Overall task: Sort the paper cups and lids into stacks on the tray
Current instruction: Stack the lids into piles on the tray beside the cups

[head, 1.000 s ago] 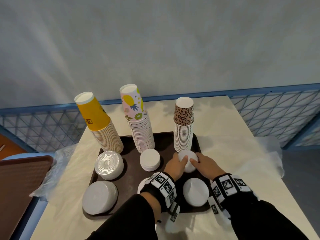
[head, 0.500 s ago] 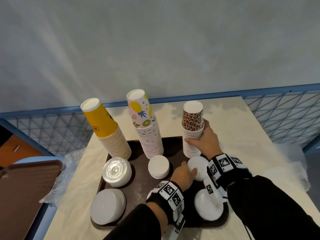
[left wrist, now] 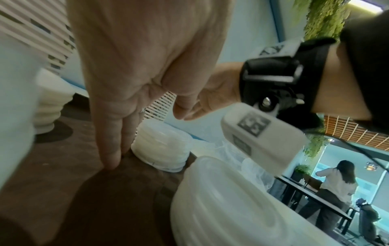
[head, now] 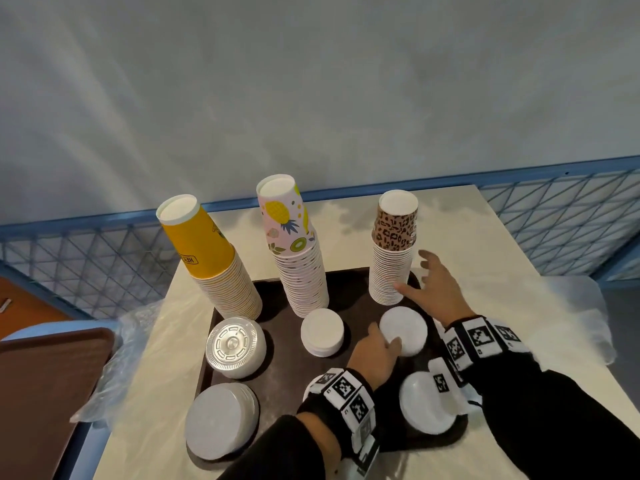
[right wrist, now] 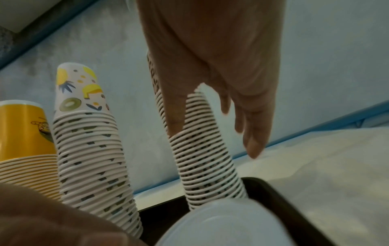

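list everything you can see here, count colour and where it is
tray: 1, dark brown, on the table
yellow cup stack: 1, upside down, tray's far left
fruit-print cup stack: 1, pink top cup, far middle
leopard-print cup stack: 1, brown and white, far right
clear embossed lid stack: 1, left, in front of the yellow cups
white lid stacks: 4, near left, middle, right of middle, near right
table: 1, cream
second tray: 1, brown, left of the table
clear plastic wrap: crumpled, off the table's left edge
blue mesh railing: behind the table
left hand: touches the right-of-middle lid stack
right hand: fingers spread, beside the leopard stack
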Demonstrator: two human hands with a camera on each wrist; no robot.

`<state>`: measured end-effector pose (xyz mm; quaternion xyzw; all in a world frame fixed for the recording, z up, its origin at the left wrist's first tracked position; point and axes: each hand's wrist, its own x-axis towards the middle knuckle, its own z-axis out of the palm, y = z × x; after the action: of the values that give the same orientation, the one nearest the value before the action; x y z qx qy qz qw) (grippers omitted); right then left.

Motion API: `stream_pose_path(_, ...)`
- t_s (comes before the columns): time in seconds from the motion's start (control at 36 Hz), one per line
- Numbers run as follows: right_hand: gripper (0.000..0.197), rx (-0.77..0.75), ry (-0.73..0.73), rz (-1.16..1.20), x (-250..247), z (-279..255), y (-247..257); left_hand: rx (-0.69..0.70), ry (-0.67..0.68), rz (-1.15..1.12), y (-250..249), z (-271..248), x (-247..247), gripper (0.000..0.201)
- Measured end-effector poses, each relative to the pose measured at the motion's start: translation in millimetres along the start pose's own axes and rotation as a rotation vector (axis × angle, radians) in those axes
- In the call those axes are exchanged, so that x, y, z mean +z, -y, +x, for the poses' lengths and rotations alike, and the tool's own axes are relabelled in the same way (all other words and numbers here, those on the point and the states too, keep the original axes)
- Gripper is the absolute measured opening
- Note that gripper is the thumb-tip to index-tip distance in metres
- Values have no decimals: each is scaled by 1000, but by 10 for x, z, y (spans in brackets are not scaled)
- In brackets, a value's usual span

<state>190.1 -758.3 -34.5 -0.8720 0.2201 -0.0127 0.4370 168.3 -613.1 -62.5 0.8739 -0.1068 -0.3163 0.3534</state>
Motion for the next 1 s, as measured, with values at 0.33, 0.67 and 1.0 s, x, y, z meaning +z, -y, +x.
stream_pose_path(0.33,48,229,342,-315,-47,-953,-553,22,18,-11,73,-249,307,56)
stream_pose_path(0.67,46,-27,206,-296,-339,-955,-699,70,-320,-8,-243,-447,441,56)
stream_pose_path(1.0,68,-58,294,-645,-546,-562,-1326,192,-44,823,-571,-472,1179,45)
